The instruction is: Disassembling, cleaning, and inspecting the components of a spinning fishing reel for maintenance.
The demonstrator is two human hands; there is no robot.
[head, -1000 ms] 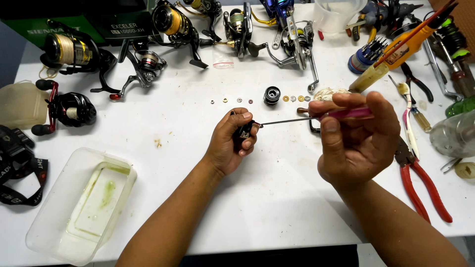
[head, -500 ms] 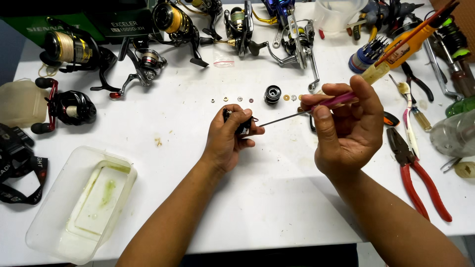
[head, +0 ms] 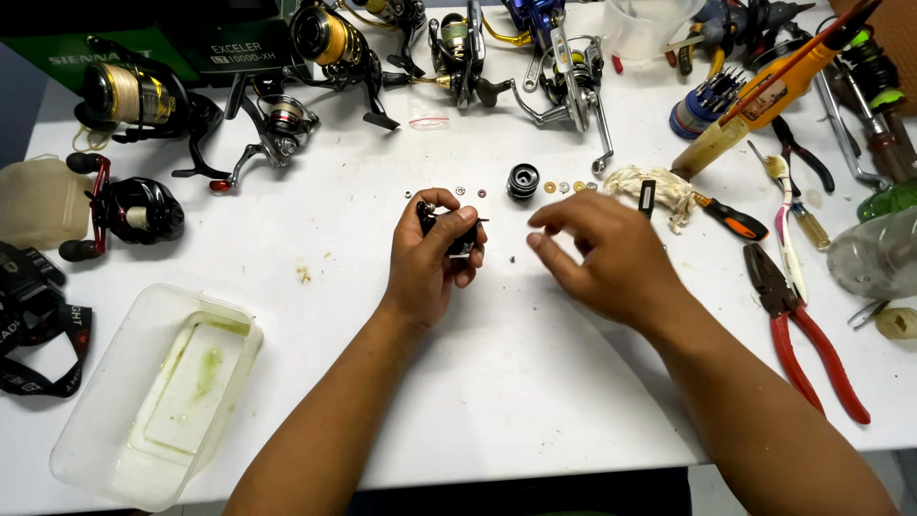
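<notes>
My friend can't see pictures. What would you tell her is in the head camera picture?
Seen from above, a person's left hand grips a small black reel part over a white table, while the right hand hovers beside it, holding nothing visible. A row of tiny washers lies just beyond, with fishing reels along the far edge, red pliers on the right and a clear plastic tub on the left.

The small black reel part (head: 449, 232) at centre frame is mostly hidden inside the left hand (head: 432, 258), so its shape cannot be told. The right hand (head: 602, 253) is motion-blurred at its fingertips. The tiny metal washers (head: 564, 187) above are too small to distinguish. The red-handled pliers (head: 798, 330) at the right remain whole, while the clear plastic bottle (head: 879, 253) is cut off by the right edge.
</notes>
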